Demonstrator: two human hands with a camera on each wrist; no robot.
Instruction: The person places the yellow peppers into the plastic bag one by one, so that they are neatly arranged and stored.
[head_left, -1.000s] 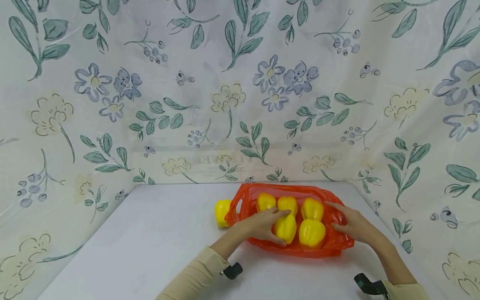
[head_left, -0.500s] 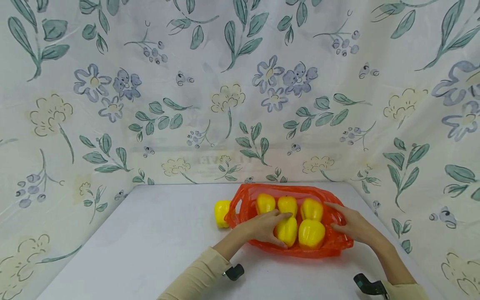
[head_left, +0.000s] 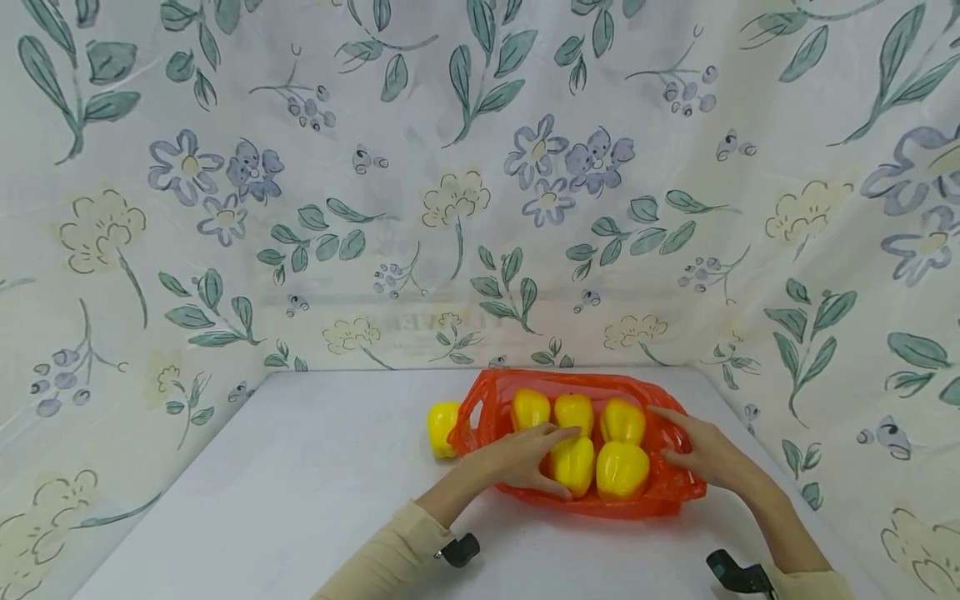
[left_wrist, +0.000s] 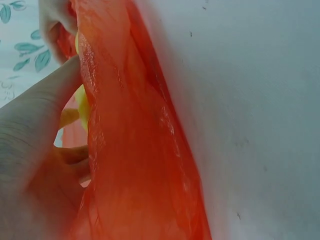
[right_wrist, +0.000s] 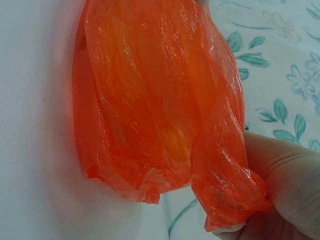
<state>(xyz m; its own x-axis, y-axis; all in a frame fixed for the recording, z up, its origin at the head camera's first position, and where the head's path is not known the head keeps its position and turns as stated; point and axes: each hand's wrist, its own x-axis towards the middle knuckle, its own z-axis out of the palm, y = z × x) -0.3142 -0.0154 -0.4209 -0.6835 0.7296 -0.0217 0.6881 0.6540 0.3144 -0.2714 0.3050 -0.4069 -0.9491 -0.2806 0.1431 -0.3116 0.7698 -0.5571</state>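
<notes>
A red plastic bag [head_left: 517,492] lies on its side with its mouth towards me, several yellow bell peppers in it. My left hand [head_left: 521,458] reaches into the mouth and holds the front yellow bell pepper [head_left: 573,471], fingers above it and thumb below. In the left wrist view the bag's red film [left_wrist: 140,130] hides much of that grip. My right hand [head_left: 708,450] grips the bag's right edge; the right wrist view shows crumpled film [right_wrist: 232,195] between thumb and fingers. Another yellow bell pepper [head_left: 620,471] sits right of the held one.
One yellow bell pepper [head_left: 442,429] lies outside the bag, touching its left handle. The white table [head_left: 315,483] stretches to the left and front. A floral-patterned sheet [head_left: 465,233] hangs behind and at the sides. Black wrist cameras [head_left: 461,550] sit on both forearms.
My left hand has shifted slightly left and towards me, and the front bell pepper sits a little lower than a second ago. My right hand stays on the bag.
</notes>
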